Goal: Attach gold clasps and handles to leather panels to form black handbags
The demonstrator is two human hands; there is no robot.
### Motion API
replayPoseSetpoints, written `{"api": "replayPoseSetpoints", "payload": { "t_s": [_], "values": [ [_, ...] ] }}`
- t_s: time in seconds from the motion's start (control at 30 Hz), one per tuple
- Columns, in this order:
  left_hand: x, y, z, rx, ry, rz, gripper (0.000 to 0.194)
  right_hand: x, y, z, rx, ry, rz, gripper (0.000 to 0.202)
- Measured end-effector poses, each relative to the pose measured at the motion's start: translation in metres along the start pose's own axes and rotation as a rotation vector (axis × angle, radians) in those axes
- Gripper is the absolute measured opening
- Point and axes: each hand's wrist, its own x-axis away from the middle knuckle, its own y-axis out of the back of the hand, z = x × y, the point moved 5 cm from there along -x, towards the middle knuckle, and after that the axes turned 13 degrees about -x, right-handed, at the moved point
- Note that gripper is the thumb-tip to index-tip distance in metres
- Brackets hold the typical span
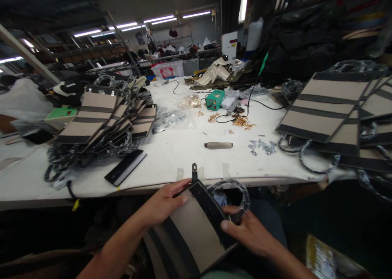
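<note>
A flat handbag (199, 226) in beige with black bands lies tilted over my lap, below the table's front edge. Fingers of my left hand (167, 201) are behind its upper left edge, the thumb on its face. My right hand (245, 230) pinches the right end of its black top band, thumb in front. Beside that hand a plastic-wrapped round handle (245, 193) loops up from the bag. From the top edge a black tab (194, 172) with a small metal piece sticks up against the table edge. The bag's lower part runs out of view.
Stacks of similar bags (94, 113) stand left and right (324, 103) on the white table (177, 152). Between them are a taped tool or handle (218, 145), metal plates (266, 147), gold-coloured hardware (243, 121), a green box (214, 100) with cables and a black strip (125, 167).
</note>
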Motion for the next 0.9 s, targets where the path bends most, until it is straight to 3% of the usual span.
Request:
{"api": "replayPoseSetpoints", "payload": {
  "t_s": [0.07, 0.27, 0.4, 0.53, 0.67, 0.77, 0.9],
  "values": [
    [-0.020, -0.001, -0.001, -0.063, -0.035, -0.018, 0.065, -0.002, -0.001, -0.007, -0.084, -0.020, 0.009, 0.048],
    [-0.094, 0.001, -0.005, -0.396, -0.154, -0.033, 0.056, -0.026, 0.011, -0.030, -0.312, -0.067, -0.224, 0.047],
    [-0.120, 0.003, -0.001, -0.605, -0.143, -0.083, 0.057, -0.034, 0.007, -0.050, -0.574, -0.166, -0.334, 0.045],
    [-0.110, 0.001, 0.000, -0.733, -0.117, -0.282, 0.044, -0.033, 0.004, -0.058, -0.680, -0.188, -0.390, 0.042],
    [-0.085, -0.019, -0.003, -0.916, -0.324, -0.504, 0.021, -0.030, 0.002, -0.057, -0.672, -0.193, -0.381, 0.041],
    [-0.070, -0.038, 0.007, -0.972, -0.453, -0.571, 0.025, -0.029, 0.004, -0.059, -0.617, -0.202, -0.375, 0.041],
    [-0.061, -0.054, 0.022, -1.107, -0.458, -0.573, 0.044, -0.032, 0.021, -0.053, -0.292, -0.159, -0.337, 0.045]
  ]
}}
